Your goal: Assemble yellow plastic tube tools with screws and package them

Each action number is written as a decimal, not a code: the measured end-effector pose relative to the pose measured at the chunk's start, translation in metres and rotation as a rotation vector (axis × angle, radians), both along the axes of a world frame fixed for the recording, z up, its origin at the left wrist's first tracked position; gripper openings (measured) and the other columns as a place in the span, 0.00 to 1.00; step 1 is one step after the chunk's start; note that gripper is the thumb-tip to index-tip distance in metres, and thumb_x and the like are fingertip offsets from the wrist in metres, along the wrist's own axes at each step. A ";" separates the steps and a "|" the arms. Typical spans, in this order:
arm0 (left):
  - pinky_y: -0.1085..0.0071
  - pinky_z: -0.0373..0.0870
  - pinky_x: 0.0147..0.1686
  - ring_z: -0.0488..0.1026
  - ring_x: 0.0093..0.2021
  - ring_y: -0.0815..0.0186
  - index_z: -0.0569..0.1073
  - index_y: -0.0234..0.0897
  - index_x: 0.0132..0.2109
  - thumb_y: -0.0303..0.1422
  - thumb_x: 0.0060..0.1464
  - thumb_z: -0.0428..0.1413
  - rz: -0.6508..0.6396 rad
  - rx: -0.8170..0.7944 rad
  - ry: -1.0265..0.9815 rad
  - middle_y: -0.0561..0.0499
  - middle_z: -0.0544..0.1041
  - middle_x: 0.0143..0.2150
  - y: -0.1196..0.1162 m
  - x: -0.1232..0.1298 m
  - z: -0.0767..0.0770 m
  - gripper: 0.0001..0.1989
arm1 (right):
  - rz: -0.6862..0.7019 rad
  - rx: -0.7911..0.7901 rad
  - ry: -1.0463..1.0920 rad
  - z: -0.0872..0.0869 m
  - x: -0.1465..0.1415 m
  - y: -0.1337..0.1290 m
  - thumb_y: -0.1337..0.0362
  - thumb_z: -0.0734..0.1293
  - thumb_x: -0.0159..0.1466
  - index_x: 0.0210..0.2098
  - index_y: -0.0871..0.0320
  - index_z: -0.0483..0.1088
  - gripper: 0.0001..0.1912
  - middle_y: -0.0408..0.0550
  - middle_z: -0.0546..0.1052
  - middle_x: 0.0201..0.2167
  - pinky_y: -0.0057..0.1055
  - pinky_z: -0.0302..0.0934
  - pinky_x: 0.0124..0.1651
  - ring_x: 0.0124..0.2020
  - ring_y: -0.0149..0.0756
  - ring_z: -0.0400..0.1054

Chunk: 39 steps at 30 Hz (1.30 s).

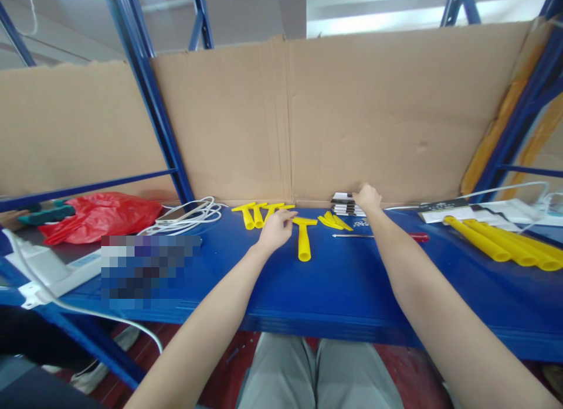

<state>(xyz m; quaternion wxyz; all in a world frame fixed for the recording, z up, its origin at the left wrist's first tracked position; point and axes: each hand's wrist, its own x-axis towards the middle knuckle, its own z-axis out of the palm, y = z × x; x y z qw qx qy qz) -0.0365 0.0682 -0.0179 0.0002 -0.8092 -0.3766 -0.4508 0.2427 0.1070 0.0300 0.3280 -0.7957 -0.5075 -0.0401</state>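
Note:
My left hand (275, 231) is over the blue tabletop, fingers bent together at the left end of the crossbar of a yellow T-shaped handle (304, 245). This handle lies with its round hollow end towards me. Several similar yellow T-shaped handles (249, 218) lie in a row behind and left of that hand, partly covered by it. My right hand (368, 197) is closed at the right end of a stack of small black-and-white packets (343, 204); its fingertips are partly hidden. Flat yellow pieces (334, 221) lie between my hands.
A screwdriver (419, 237) with a red handle lies under my right forearm. Yellow tubes (488, 243) lie at the right. To the left are a red plastic bag (103, 215), coiled white cable (193, 217) and a power strip (65, 277). Cardboard (373, 116) walls the back between blue posts.

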 end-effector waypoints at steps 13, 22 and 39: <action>0.64 0.65 0.54 0.73 0.51 0.60 0.78 0.34 0.42 0.31 0.57 0.54 -0.066 -0.134 -0.357 0.45 0.79 0.46 -0.019 0.024 0.039 0.11 | 0.405 0.576 0.322 0.026 -0.028 -0.043 0.62 0.66 0.56 0.48 0.59 0.62 0.21 0.52 0.73 0.43 0.37 0.63 0.47 0.43 0.38 0.69; 0.64 0.65 0.52 0.73 0.50 0.58 0.78 0.33 0.40 0.44 0.57 0.54 -0.243 -0.251 -0.599 0.45 0.80 0.42 -0.032 0.069 0.064 0.18 | 0.498 0.639 0.372 -0.004 -0.043 -0.075 0.60 0.64 0.59 0.46 0.57 0.62 0.17 0.52 0.71 0.45 0.35 0.63 0.48 0.46 0.37 0.67; 0.67 0.69 0.47 0.74 0.44 0.62 0.76 0.32 0.37 0.33 0.57 0.54 -0.139 -0.179 -0.589 0.44 0.77 0.41 -0.032 0.065 0.020 0.09 | 0.584 0.570 0.232 -0.023 -0.059 -0.083 0.67 0.66 0.54 0.44 0.58 0.65 0.18 0.54 0.69 0.48 0.39 0.63 0.49 0.48 0.40 0.66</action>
